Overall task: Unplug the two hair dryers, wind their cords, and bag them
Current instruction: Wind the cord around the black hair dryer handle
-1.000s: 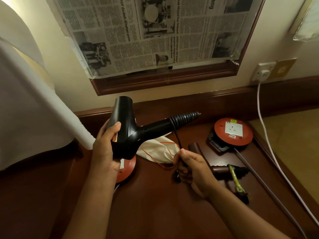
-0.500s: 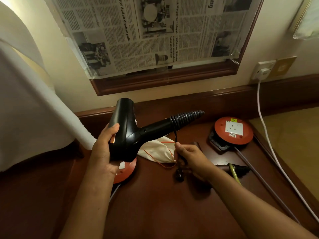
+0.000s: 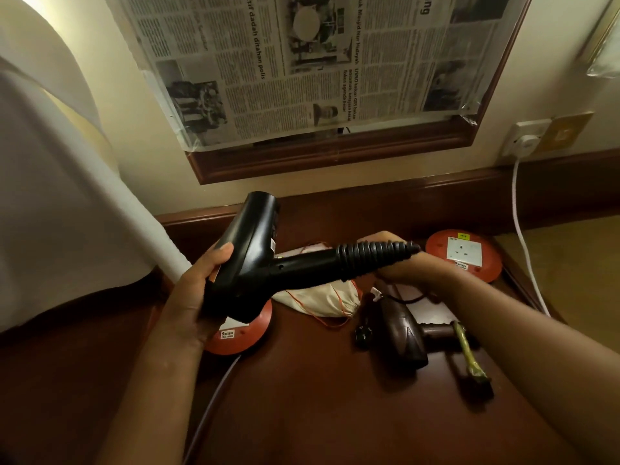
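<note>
Right hand (image 3: 392,263) now behind black hair dryer (image 3: 255,263) handle, grasp hidden; left hand (image 3: 198,297) gripping barrel. Wind cord evenly, snugly.

A dark brown shiny wooden table (image 3: 318,407) holds two round orange cord reels (image 3: 464,255), one at each side, a cream cloth bag with orange string (image 3: 318,298), and a brown hair dryer (image 3: 404,330) lying down.

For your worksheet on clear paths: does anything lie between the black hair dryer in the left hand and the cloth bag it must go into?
Nothing visible does. The black hair dryer, gripped by the left hand, hangs directly above the cloth bag; its opening is not visible.
</note>
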Tool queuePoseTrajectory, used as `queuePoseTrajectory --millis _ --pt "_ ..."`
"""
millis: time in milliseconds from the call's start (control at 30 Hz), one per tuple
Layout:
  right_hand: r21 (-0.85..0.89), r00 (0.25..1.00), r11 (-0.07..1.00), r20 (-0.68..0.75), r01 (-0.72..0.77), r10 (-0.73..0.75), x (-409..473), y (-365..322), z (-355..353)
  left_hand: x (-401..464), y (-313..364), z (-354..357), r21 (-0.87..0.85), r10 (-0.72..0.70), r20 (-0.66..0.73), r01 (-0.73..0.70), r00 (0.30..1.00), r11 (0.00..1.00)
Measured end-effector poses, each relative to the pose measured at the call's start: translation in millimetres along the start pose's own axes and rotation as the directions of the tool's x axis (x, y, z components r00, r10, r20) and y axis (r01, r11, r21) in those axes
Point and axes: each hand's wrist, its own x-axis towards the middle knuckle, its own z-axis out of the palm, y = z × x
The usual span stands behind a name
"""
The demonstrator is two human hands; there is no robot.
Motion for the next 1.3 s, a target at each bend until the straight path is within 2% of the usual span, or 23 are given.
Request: queuePoseTrajectory --millis 33,100,233,300,433,633,833,1000,1200,1300 --pt "-0.11 1.0 0.994 0.024 0.019 -0.016 5 -2 -5 0 0 -1 0.015 -0.013 0.019 0.013 1.0 1.0" --pt "-0.276 0.998 0.961 0.041 -0.031 0.044 13 -5 -12 0 -2 -2 0.054 -0.03 0.054 0.027 0.998 0.998" --pt "-0.463 0.999 0.885 0.053 0.037 -0.014 14 -13 -24 8 -3 -7 0.283 -0.04 0.145 -0.003 0.989 0.959" --pt "-0.491 0.997 0.869 0.058 0.065 -0.042 12 -17 -31 13 -2 -13 0.357 -0.076 0.135 0.023 0.988 0.934" --pt "-0.535 0.995 0.839 0.045 0.102 -0.092 13 -18 -38 17 -7 -15 0.37 -0.116 0.054 0.088 0.992 0.925" --pt "-0.614 0.987 0.779 -0.004 0.124 -0.16 10 -25 -41 18 -13 -10 0.396 -0.1 0.038 0.077 0.994 0.915" --pt "-0.724 0.972 0.671 -0.006 0.158 -0.235 4 -42 -30 18 -17 3 0.397 0.058 -0.144 0.004 0.988 0.918" --pt "-0.755 0.972 0.64 -0.015 0.144 -0.236 -6 -57 -17 18 -16 7 0.439 0.182 -0.213 -0.072 0.96 0.896" --pt "-0.743 0.969 0.661 -0.07 0.107 -0.235 -19 -57 6 18 -16 14 0.44 0.298 -0.271 -0.157 0.915 0.884" --pt "-0.678 0.961 0.73 -0.137 0.087 -0.242 -27 -50 22 17 -19 15 0.427 0.346 -0.297 -0.2 0.89 0.882"
